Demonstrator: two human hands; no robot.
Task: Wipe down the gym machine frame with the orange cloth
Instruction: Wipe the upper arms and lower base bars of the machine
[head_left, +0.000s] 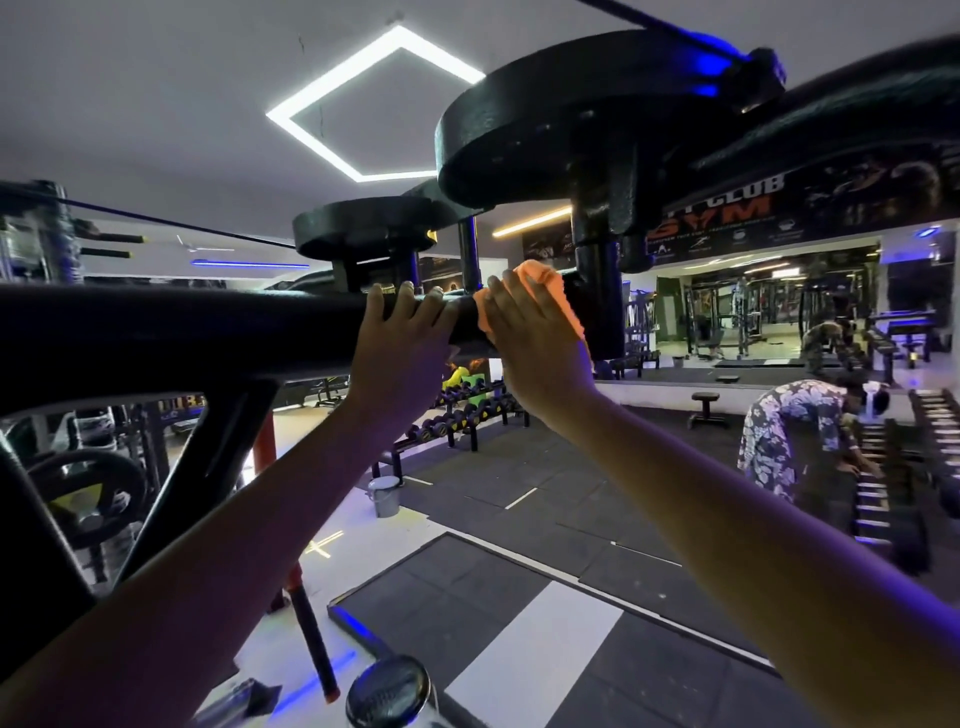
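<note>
Head view. Soft orange cloth (524, 299), bunched and folded, lies pressed against the thick black tubular steel frame bar (208, 332) of the gym machine, at about head height. Right hand (535, 348) covers the cloth, fingers fairly straight and flat on it, pressing it to the bar; no pinch visible. Left hand (400, 338) sits just beside the right, fingers curled over the top of the same bar, gripping it, probably as a brace.

Handling judgement: cloth looks light, limp and easily crumpled; it will conform to the round tube but can slide out from under a flat palm, so a wrap round the bar under the fingers should hold it better. Frame looks rigid, heavy and fixed, with a textured paint finish; it should take firm pressure.

Just above the right hand: black round pulley discs (571, 124) on short posts, awkward corners for the cloth.
</note>
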